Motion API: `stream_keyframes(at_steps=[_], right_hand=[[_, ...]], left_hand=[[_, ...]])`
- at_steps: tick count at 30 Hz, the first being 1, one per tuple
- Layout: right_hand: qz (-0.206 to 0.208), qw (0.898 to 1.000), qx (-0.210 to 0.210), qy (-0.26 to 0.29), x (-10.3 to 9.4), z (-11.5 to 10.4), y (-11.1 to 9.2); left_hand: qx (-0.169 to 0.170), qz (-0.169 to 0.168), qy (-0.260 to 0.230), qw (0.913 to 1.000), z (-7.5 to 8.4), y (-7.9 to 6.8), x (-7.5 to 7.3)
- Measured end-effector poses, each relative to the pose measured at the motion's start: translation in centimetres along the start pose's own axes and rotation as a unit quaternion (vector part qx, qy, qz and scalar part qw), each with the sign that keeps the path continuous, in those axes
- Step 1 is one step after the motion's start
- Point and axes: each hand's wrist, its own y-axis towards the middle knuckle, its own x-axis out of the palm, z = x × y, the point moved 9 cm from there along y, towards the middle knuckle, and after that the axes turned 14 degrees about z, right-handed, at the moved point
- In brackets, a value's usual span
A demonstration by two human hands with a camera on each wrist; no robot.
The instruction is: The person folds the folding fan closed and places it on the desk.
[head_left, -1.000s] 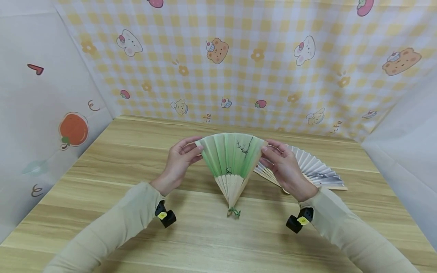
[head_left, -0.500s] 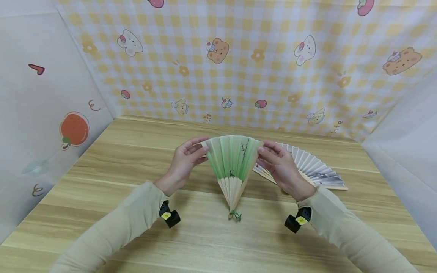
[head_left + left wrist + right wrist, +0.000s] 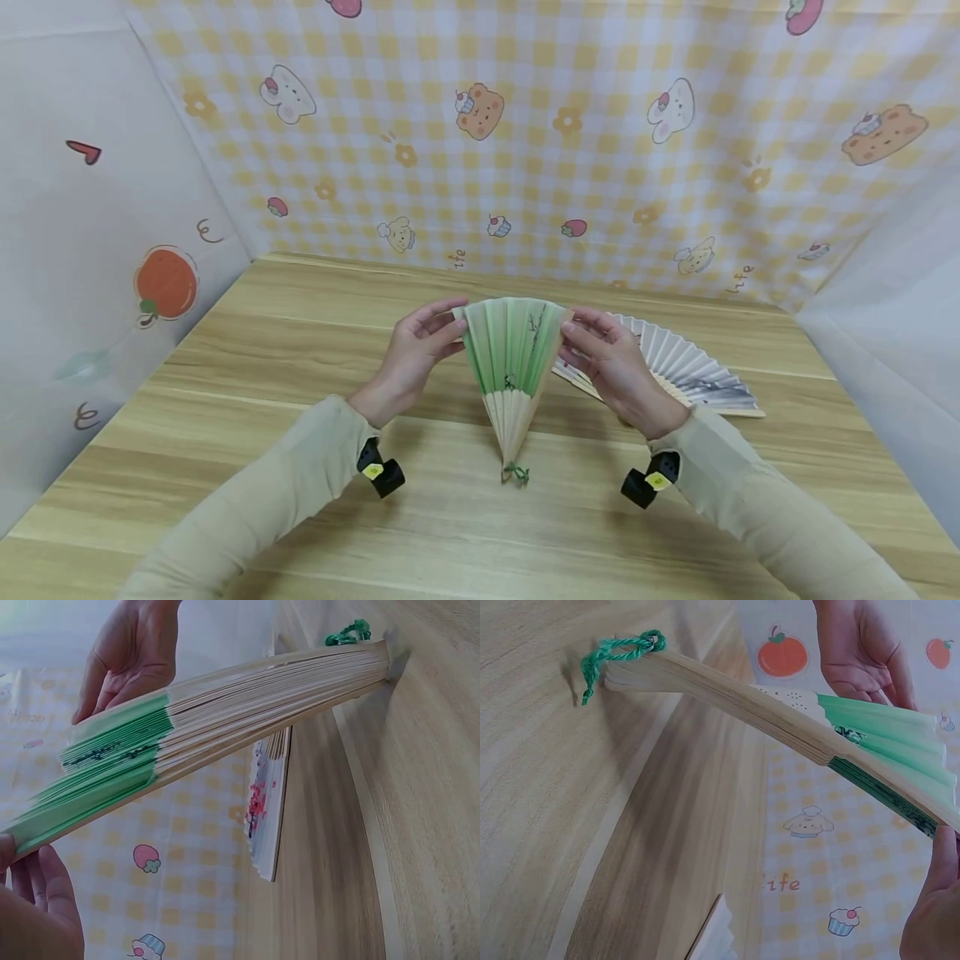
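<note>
Hands (image 3: 411,358) (image 3: 613,362) pinching opposite edges of a partly spread green fan (image 3: 512,346), white fan (image 3: 678,360) unfolded on wooden table (image 3: 465,542)

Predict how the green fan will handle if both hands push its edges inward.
The green fan will probably fold readily, since its leaf is pleated. Its slim, pale ribs look light and fairly stiff. The leaf seems thin, so it may crease if squeezed unevenly.

Held fan (image 3: 512,354) between left hand (image 3: 411,354) and right hand (image 3: 613,367); second fan (image 3: 684,365) on table (image 3: 487,542), behind right hand, extending to its right.
</note>
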Motion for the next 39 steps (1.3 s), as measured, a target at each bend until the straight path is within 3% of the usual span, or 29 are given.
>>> stream_keyframes(at_steps=[23, 39], right_hand=[[-0.008, 1.0, 0.006, -0.007, 1.0, -0.2, 0.1], [-0.039, 0.999, 0.005, -0.01, 1.9, -0.1, -0.2]], left_hand=[[0.015, -0.043, -0.002, 0.9989, 0.2, -0.2, 1.4], [0.014, -0.048, 0.003, 0.9987, -0.1, -0.3, 2.1]])
